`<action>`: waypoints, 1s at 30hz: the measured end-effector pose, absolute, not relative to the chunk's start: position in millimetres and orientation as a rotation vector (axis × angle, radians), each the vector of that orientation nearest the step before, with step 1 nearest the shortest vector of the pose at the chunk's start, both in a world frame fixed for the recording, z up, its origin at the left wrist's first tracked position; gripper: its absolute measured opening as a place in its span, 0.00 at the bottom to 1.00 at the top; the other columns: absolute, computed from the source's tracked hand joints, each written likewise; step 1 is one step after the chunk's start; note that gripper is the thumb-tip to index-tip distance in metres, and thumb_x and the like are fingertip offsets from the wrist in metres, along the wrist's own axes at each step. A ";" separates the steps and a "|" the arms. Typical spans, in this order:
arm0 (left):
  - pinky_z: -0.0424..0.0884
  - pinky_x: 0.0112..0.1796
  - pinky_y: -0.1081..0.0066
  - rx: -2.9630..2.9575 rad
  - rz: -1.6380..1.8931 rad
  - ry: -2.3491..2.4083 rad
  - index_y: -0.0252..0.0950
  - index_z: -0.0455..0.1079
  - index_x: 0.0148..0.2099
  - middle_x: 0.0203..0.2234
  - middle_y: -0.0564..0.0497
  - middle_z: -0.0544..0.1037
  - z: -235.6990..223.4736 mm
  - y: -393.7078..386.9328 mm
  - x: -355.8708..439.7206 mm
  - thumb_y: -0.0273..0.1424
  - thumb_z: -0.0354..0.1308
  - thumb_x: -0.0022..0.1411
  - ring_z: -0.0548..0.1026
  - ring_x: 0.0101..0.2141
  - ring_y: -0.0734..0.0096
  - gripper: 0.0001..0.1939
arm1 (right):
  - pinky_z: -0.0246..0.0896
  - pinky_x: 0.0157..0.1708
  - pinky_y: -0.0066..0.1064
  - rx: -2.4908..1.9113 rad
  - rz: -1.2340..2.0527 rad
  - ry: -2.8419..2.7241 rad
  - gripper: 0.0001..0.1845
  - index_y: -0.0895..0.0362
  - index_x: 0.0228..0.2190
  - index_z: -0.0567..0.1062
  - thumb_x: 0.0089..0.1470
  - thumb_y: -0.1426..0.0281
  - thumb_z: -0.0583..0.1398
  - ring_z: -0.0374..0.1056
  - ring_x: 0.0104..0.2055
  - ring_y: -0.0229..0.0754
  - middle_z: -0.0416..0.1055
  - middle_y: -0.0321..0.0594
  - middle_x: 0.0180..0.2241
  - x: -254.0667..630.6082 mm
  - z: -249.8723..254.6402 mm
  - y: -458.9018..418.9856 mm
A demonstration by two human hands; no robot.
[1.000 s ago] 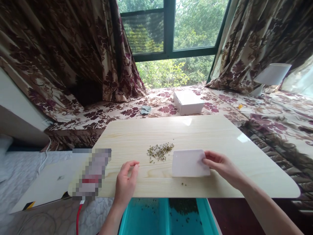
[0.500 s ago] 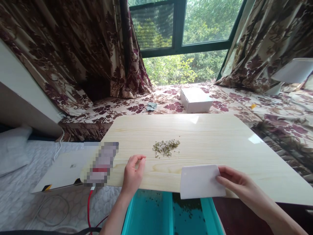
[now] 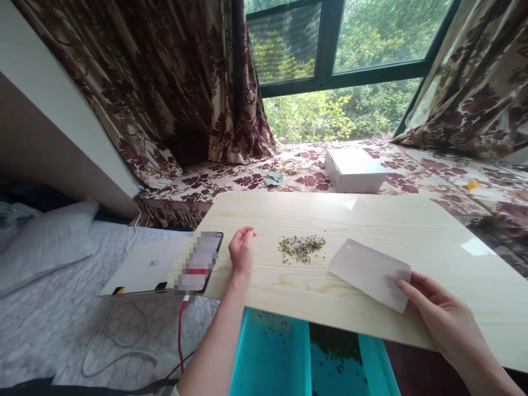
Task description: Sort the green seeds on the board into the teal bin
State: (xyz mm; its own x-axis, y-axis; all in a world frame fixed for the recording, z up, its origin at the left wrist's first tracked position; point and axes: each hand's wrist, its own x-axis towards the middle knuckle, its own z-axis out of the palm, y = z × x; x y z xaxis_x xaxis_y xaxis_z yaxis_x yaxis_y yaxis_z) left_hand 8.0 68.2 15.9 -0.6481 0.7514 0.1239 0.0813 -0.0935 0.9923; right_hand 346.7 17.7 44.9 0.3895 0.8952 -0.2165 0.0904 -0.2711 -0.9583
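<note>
My right hand (image 3: pixel 443 308) pinches a thin white card (image 3: pixel 371 272) by its right end, thumb on top. The card is tilted over the table, its left corner close to a loose pile of small greenish-brown dried grains (image 3: pixel 303 248). On the pile's other side, my left hand (image 3: pixel 242 250) is held above the table with fingers curled in against the thumb. Whatever it may hold is hidden. Below the near table edge is a turquoise bin (image 3: pixel 272 352) with a divider; dark grains cover part of the right compartment, and a few specks dot the left one.
The pale wooden table (image 3: pixel 264 212) reaches toward a window ledge, where a white box (image 3: pixel 358 170) and a small grey cloth (image 3: pixel 274 179) lie. At the left, a blurred-out phone (image 3: pixel 211 258) with a red cable (image 3: pixel 181 330) lies beside a white laptop-like slab (image 3: pixel 140 269) on the bed.
My left hand has moved forward over the table. The card has lifted from the near edge and turned toward the pile. The view has shifted left.
</note>
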 end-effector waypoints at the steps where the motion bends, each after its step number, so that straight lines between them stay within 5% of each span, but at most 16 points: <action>1: 0.68 0.39 0.72 0.912 1.785 1.693 0.34 0.70 0.36 0.27 0.52 0.75 16.0 68.3 7.8 0.35 0.53 0.53 0.74 0.33 0.72 0.11 | 0.69 0.29 0.28 -1.660 1.009 -0.885 0.18 0.51 0.31 0.78 0.33 0.60 0.67 0.73 0.37 0.47 0.79 0.37 0.34 346.9 44.8 17.7; 8: 0.69 0.39 0.69 1.087 1.612 1.638 0.34 0.72 0.36 0.30 0.49 0.77 20.0 33.6 15.4 0.38 0.56 0.54 0.75 0.35 0.67 0.13 | 0.70 0.31 0.26 -1.612 1.038 -0.840 0.19 0.52 0.31 0.78 0.31 0.60 0.68 0.74 0.39 0.48 0.80 0.37 0.35 347.7 40.7 19.1; 17: 0.68 0.45 0.61 1.452 1.425 1.709 0.38 0.73 0.36 0.36 0.46 0.76 13.7 4.5 22.5 0.40 0.55 0.57 0.72 0.42 0.59 0.12 | 0.71 0.26 0.26 -1.477 1.106 -0.727 0.16 0.53 0.29 0.79 0.31 0.64 0.69 0.74 0.28 0.43 0.80 0.37 0.27 334.0 54.9 31.4; 30: 0.67 0.46 0.64 1.351 1.229 1.682 0.38 0.73 0.39 0.39 0.46 0.76 26.5 -5.3 18.4 0.43 0.55 0.57 0.72 0.45 0.58 0.16 | 0.70 0.25 0.24 -1.502 1.105 -0.712 0.17 0.55 0.30 0.78 0.32 0.64 0.69 0.74 0.30 0.43 0.79 0.38 0.27 334.1 52.3 36.5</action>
